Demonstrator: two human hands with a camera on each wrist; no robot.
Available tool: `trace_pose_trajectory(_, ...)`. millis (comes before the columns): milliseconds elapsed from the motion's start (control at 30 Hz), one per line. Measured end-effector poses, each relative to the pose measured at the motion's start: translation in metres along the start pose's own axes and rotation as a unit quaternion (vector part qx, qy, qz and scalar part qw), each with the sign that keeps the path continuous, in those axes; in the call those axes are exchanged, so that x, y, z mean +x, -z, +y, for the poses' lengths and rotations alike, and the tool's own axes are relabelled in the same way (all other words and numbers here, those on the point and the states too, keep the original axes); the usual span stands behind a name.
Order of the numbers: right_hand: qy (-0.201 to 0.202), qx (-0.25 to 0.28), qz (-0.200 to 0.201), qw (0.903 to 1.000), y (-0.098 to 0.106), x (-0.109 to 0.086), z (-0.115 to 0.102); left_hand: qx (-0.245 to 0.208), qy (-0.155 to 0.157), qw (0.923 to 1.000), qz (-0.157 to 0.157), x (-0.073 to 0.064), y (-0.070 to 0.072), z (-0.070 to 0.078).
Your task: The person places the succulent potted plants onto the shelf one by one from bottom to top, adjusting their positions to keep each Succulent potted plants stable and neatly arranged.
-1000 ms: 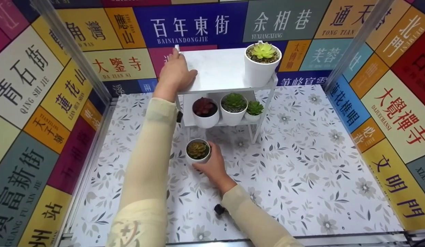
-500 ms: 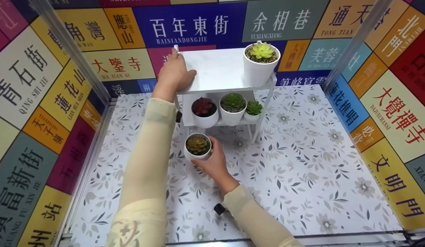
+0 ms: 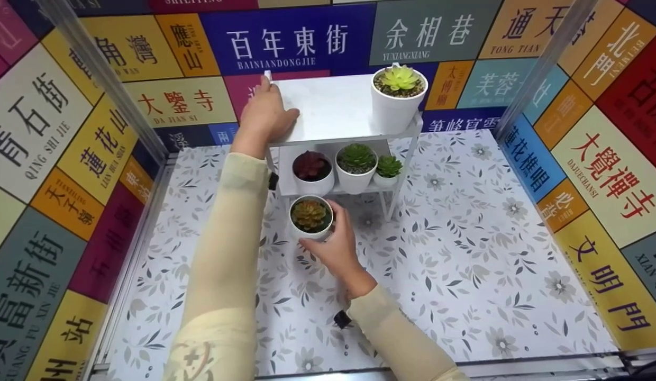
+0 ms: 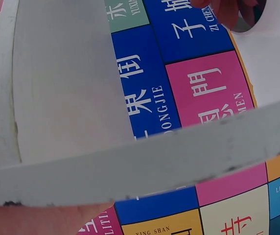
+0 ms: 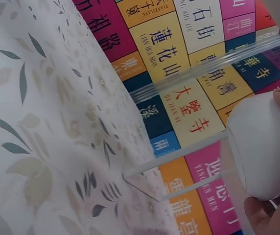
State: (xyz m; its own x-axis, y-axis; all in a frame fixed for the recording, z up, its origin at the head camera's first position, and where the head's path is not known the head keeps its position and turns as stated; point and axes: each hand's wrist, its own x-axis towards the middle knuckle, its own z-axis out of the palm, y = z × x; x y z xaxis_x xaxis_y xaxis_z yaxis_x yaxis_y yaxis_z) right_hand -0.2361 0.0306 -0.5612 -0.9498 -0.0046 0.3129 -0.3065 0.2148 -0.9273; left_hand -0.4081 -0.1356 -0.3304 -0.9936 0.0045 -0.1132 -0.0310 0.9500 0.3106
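Observation:
My right hand (image 3: 336, 244) holds a small white pot with a yellowish-brown succulent (image 3: 311, 214), thumb and fingers round its side. In the right wrist view the white pot (image 5: 265, 144) is raised above the tabletop. The pot is in front of the lower shelf of a white two-tier plant stand (image 3: 328, 114). My left hand (image 3: 264, 114) rests on the left end of the top shelf, fingers extended toward the back corner and thumb spread on the surface. The left wrist view shows the stand's white frame (image 4: 145, 164) close up, with skin beyond it.
On the lower shelf stand a dark red succulent (image 3: 312, 172), a green succulent (image 3: 356, 166) and a smaller green one (image 3: 388, 169). A larger pot with a lime-green succulent (image 3: 398, 98) stands at the top shelf's right end. Sign-printed walls (image 3: 285, 39) surround the floral-patterned tabletop (image 3: 465, 254).
My right hand has carried the pot with the yellowish-brown succulent upward and forward, closer to the lower shelf. The left hand has stayed on the top shelf.

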Motion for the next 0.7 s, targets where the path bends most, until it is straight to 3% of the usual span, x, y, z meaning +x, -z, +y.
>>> trace_pose_trajectory(167,0.029,-0.004,0.01,0.9995,0.01,0.001,-0.015,-0.001,-0.002,1.0,0.001,-0.001,0.001,0.0)
trace_pose_trajectory(700,0.049,0.003,0.048,0.9976,0.034,0.012,-0.047,-0.005,0.006,1.0,0.005,-0.001,-0.001,0.002)
